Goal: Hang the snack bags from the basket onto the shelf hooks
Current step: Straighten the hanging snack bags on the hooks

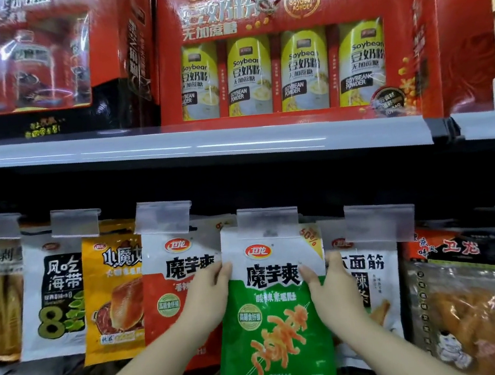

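Green-and-white snack bag (274, 320) hangs in front of us at the middle of the hook row, its top edge tucked up behind a frosted plastic tag holder (267, 223). We hold it by both upper edges: our left hand (206, 298) pinches the left side with the thumb on the front, and our right hand (328, 284) pinches the right side, thumb on the front as well.

We stand at a shop shelf. A pale shelf edge (189, 146) runs across above the hooks, and on it sits a red gift box of soybean powder (286, 45) with four yellow cans behind a window. A darker red box (27, 56) stands to its left. Below, more bags hang in a row: a red-and-white bag (172, 293) just left of ours, an orange bag (111, 289), a white seaweed bag (54, 294), and a white bag (369, 272) partly behind our right hand.

We cannot see the hook itself, since the tag holder covers it, so we cannot tell whether the bag's hole is on it. The box at far right is cut off by the frame, and the bags at the bottom edge are blurred and hard to read.
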Available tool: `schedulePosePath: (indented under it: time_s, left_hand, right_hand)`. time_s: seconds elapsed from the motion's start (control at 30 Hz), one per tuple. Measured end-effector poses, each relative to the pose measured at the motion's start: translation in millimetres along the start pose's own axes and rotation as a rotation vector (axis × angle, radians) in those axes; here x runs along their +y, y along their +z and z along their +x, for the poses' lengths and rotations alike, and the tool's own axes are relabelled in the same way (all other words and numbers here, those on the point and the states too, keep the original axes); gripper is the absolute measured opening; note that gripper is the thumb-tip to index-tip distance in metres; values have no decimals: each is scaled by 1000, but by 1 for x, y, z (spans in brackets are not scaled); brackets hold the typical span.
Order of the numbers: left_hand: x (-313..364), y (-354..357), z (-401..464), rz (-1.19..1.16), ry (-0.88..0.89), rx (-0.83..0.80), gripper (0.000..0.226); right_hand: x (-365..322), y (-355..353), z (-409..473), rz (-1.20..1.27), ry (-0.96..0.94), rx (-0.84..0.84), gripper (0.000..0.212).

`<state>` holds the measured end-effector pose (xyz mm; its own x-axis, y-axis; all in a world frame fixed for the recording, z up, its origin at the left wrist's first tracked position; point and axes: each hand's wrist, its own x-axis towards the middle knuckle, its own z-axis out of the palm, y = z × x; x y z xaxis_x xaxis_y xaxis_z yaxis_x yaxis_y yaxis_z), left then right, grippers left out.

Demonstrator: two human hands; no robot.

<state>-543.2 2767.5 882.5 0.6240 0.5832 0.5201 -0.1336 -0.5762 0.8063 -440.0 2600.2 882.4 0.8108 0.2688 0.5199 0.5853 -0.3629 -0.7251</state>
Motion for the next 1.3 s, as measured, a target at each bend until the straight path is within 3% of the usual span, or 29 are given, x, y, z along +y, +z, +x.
schedulePosePath:
  time_s: [0.27, 0.4, 0.53, 0.7, 1.0, 1.17, 1.3]
  left_hand:
    - [-6, -12, 5, 177, 90, 40, 37]
    - [-11, -18, -4, 241, 100, -1, 47]
    - [-17, -21, -13, 240, 118, -65, 29]
    - [-32, -17, -18, 286, 100, -218, 30]
    - [-45, -6, -18, 331, 101, -148, 29]
    - [-58, -15, -21, 611, 128, -135, 31]
    - [-47, -25, -29, 1013, 243, -22, 30]
  right_hand:
    - [-2, -17, 5, -144, -68, -84, 58]
    - [-3, -25, 3, -223, -120, -77, 48]
    - [1, -26, -5, -276, -95, -109, 47]
    - [9, -17, -14, -343, -85, -185, 50]
    - [19, -19, -14, -436, -199, -178, 46]
    - [24, -25, -17, -627, -290, -154, 55]
    - [23, -30, -25, -783, -346, -130, 43]
